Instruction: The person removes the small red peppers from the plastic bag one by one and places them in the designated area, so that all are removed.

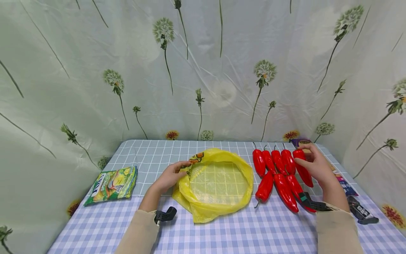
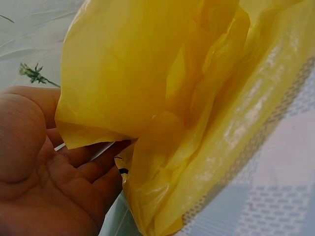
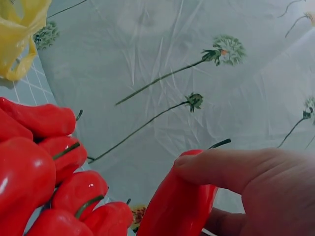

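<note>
A yellow plastic bag (image 1: 219,213) lies with its mouth spread wide in the middle of the table. At its left rim my left hand (image 1: 171,176) holds the edge; in the left wrist view the yellow film (image 2: 123,73) passes between thumb and fingers and hides some of them. My right hand (image 1: 315,164) grips a red pepper (image 1: 305,174) near its stem end, thumb on one side. The right wrist view shows that pepper (image 3: 179,201) tilted, its dark stem pointing up. Several more red peppers (image 1: 282,187) lie in two rows just left of this hand.
A green and yellow snack packet (image 1: 115,181) lies on the left of the checked tablecloth. Past my right forearm are a blue and red packet (image 1: 347,185) and a black packet (image 1: 360,210). A purple packet (image 1: 299,141) sits at the back right. A floral curtain (image 1: 203,70) stands behind.
</note>
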The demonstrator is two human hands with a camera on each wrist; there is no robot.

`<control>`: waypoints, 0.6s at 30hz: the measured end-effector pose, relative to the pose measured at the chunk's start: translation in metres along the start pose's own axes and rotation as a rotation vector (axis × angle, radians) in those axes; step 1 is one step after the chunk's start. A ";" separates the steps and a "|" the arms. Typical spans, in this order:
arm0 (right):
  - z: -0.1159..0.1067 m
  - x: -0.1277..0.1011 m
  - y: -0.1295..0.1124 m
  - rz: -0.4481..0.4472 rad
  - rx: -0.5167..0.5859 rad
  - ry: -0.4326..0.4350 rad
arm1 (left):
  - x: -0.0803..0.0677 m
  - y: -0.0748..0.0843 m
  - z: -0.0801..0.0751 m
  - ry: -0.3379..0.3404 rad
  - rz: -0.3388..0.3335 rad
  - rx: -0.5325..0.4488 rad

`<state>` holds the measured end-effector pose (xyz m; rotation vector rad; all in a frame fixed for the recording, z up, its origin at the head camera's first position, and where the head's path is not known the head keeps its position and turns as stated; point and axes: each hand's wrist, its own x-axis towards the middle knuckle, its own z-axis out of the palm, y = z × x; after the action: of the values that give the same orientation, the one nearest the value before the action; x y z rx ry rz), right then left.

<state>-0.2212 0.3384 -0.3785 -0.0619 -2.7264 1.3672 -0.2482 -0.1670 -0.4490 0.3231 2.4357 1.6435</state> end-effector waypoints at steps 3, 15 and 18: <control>-0.001 0.000 0.004 -0.005 -0.011 -0.001 | 0.000 0.000 0.000 0.003 -0.005 -0.003; -0.007 -0.003 0.016 0.128 -0.122 -0.118 | 0.000 0.000 0.000 -0.001 -0.008 -0.016; -0.008 -0.004 0.019 0.140 -0.130 -0.150 | 0.001 0.000 0.000 -0.001 -0.005 -0.010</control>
<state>-0.2166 0.3561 -0.3889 -0.1685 -2.9858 1.2738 -0.2489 -0.1670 -0.4491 0.3158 2.4249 1.6524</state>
